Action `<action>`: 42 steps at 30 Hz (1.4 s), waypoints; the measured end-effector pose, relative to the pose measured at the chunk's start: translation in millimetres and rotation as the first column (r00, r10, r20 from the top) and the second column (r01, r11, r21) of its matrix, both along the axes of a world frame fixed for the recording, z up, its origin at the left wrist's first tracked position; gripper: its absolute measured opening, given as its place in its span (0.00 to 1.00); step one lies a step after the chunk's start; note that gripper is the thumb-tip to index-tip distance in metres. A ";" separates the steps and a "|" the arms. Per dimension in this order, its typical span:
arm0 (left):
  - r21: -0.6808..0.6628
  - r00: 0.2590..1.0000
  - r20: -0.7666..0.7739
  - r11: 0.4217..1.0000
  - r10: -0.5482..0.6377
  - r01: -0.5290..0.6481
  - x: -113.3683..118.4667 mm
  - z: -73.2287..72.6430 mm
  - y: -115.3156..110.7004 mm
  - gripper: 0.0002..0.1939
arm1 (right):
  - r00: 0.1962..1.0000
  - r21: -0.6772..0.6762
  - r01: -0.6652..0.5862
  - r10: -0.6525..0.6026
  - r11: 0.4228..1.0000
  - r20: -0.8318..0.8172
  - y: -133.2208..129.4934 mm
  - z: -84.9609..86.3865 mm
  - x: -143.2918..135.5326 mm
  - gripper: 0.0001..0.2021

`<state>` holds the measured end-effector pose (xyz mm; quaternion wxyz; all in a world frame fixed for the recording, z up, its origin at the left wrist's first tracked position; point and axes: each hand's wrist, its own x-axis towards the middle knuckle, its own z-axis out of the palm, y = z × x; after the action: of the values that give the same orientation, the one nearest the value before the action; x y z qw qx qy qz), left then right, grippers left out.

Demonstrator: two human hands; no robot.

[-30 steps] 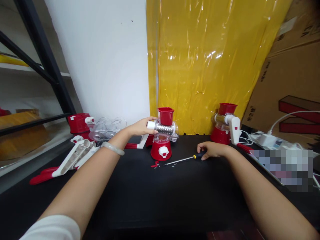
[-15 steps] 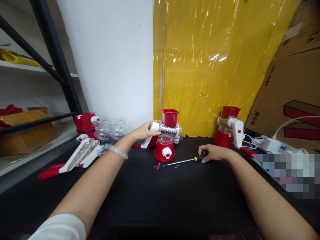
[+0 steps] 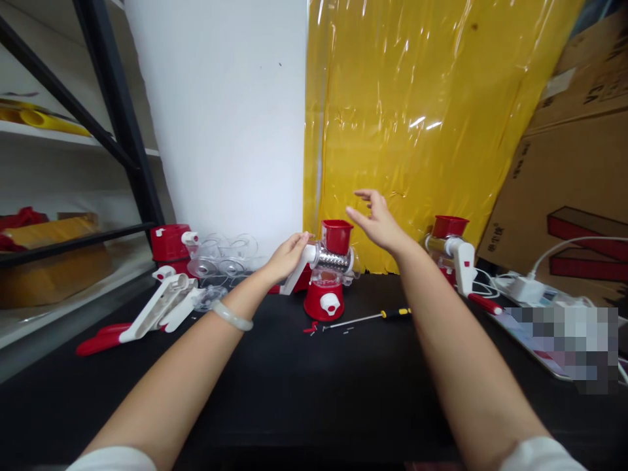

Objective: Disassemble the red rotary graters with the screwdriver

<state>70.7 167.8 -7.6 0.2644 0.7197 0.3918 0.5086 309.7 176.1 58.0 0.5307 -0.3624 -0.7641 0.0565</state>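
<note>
A red and clear rotary grater point(image 3: 328, 296) stands upright on the black tabletop, its metal drum lying sideways below a red hopper point(image 3: 337, 237). My left hand point(image 3: 288, 256) is closed on the white crank handle point(image 3: 297, 275) at the grater's left side; its far fingers are partly hidden. My right hand point(image 3: 377, 219) is raised in the air just right of the hopper, fingers apart, holding nothing. A screwdriver point(image 3: 360, 318) with a black and yellow handle lies in front of the grater. By its tip are a small red piece point(image 3: 310, 328) and several small screws point(image 3: 348, 330).
A second assembled grater point(image 3: 449, 245) stands at the right, near white cables and a power strip point(image 3: 527, 288). On the left lie white and red crank handles point(image 3: 147, 314), clear housings point(image 3: 223, 255) and a red base point(image 3: 169, 243). Cardboard boxes point(image 3: 559, 163) rise at the right.
My right hand has let go of the screwdriver and risen up and left beside the hopper. My left hand has shifted its hold slightly on the crank handle.
</note>
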 end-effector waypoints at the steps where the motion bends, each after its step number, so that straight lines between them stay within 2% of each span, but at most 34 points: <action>1: 0.018 1.000 0.005 1.000 0.002 -0.002 1.6 -1.9 0.1 0.31 | 0.994 -0.023 -0.035 0.033 0.999 -0.100 4.3 5.8 -8.3 0.23; 3: 0.058 1.000 -0.022 0.998 0.002 -0.001 2.2 -5.1 1.9 0.30 | 0.971 -0.159 -0.117 0.079 0.980 -0.226 11.2 9.8 -19.0 0.20; 6: 0.118 0.995 -0.095 0.992 -0.032 0.043 -0.2 -10.2 6.9 0.26 | 0.958 -0.303 -0.237 0.171 0.923 -0.229 17.2 1.6 -20.4 0.19; 8: 0.132 0.993 -0.106 0.989 -0.051 0.064 -1.2 -13.5 9.3 0.25 | 0.955 -0.364 -0.264 0.189 0.893 -0.231 19.1 -6.7 -14.5 0.19; 11: 0.156 0.995 -0.095 0.986 -0.042 0.057 0.1 -17.1 9.5 0.24 | 0.954 -0.392 -0.281 0.210 0.876 -0.214 17.5 -13.1 -4.6 0.20; 15: 0.172 0.996 -0.070 0.983 -0.048 0.060 2.3 -19.1 8.1 0.23 | 0.950 -0.376 -0.311 0.278 0.873 -0.141 8.6 -10.7 -1.4 0.20; 20: 0.154 0.997 -0.020 0.985 -0.078 0.080 2.1 -21.1 9.2 0.24 | 0.945 -0.393 -0.313 0.323 0.865 -0.042 1.3 -8.9 -5.3 0.13; 23: 0.162 0.998 -0.006 0.984 -0.068 0.068 2.3 -23.5 10.6 0.24 | 0.941 -0.358 -0.324 0.338 0.876 -0.025 1.1 -8.2 -6.5 0.15; 28: 0.167 0.998 -0.004 0.984 -0.062 0.062 2.4 -28.0 12.3 0.24 | 0.953 -0.180 -0.302 0.301 0.936 -0.032 5.4 -8.7 -9.6 0.17; 31: 0.171 0.997 -0.018 0.983 -0.070 0.072 1.0 -29.5 12.8 0.23 | 0.936 -0.134 -0.339 0.319 0.931 -0.151 9.9 -9.6 -12.9 0.17; 34: 0.201 0.998 -0.050 0.979 -0.034 0.044 0.6 -26.7 10.5 0.22 | 0.881 -0.013 -0.337 0.310 0.941 -0.359 9.8 -5.9 -15.9 0.16; 36: 0.334 0.995 0.030 0.938 0.092 -0.097 3.0 -19.6 3.7 0.23 | 0.834 0.063 -0.298 0.292 0.952 -0.468 4.6 -1.1 -18.4 0.16; 37: 0.429 0.982 0.099 0.883 0.162 -0.189 5.5 -14.2 -2.1 0.25 | 0.819 0.082 -0.286 0.289 0.955 -0.495 0.5 1.3 -20.4 0.16; 38: 0.528 0.963 0.160 0.806 0.216 -0.269 8.9 -7.8 -9.8 0.29 | 0.816 0.090 -0.287 0.293 0.954 -0.499 -4.7 3.4 -23.4 0.16; 39: 0.619 0.956 0.167 0.729 0.242 -0.292 13.0 -0.6 -19.2 0.32 | 0.822 0.094 -0.296 0.303 0.951 -0.482 -10.5 5.0 -27.4 0.15; 40: 0.693 0.960 0.114 0.672 0.257 -0.262 17.7 7.0 -29.7 0.34 | 0.834 0.100 -0.304 0.316 0.947 -0.452 -17.0 6.1 -32.4 0.14; 41: 0.743 0.959 0.051 0.631 0.279 -0.223 22.7 14.4 -40.7 0.37 | 0.847 0.110 -0.307 0.324 0.945 -0.421 -23.9 6.8 -38.1 0.14; 42: 0.767 0.953 -0.016 0.615 0.304 -0.183 27.4 21.3 -51.4 0.39 | 0.862 0.117 -0.299 0.320 0.947 -0.393 -30.8 7.1 -44.3 0.13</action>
<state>98.0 116.4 13.7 -0.1607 0.7383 0.2556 0.6031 265.3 145.2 65.1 0.6712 -0.2014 -0.6862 0.1951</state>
